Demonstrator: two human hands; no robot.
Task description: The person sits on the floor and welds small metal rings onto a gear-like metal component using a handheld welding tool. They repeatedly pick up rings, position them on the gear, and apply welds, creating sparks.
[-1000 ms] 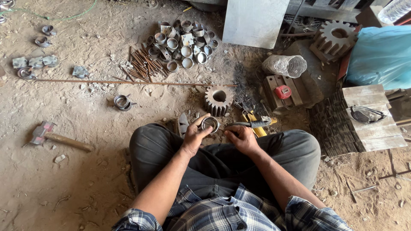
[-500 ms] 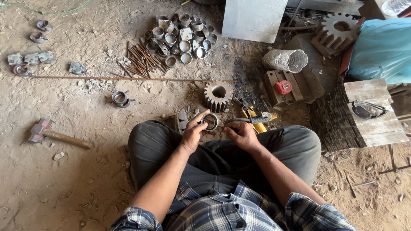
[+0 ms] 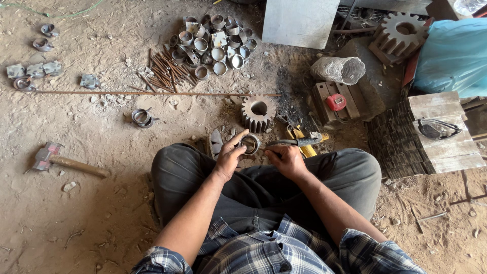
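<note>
I sit cross-legged on a dirt floor. My left hand (image 3: 231, 155) holds a short metal ring (image 3: 249, 144) upright just above my knees. My right hand (image 3: 287, 158) grips a dark hand tool (image 3: 293, 143), whose tip reaches left to the ring. A rusty toothed gear (image 3: 258, 112) lies on the ground just beyond the ring. Yellow-handled pliers (image 3: 303, 140) lie under the tool.
A heap of metal rings (image 3: 213, 44) and short rusty rods (image 3: 163, 71) lies ahead. A long thin rod (image 3: 147, 93) crosses the floor. A hammer (image 3: 66, 161) lies at left, a wire-mesh roll (image 3: 339, 69), red tape measure (image 3: 335, 102), goggles (image 3: 437, 129) on planks and a blue bag (image 3: 452, 53) at right.
Both hands stay on the ring and tool with only slight shifts. The view has drifted a little.
</note>
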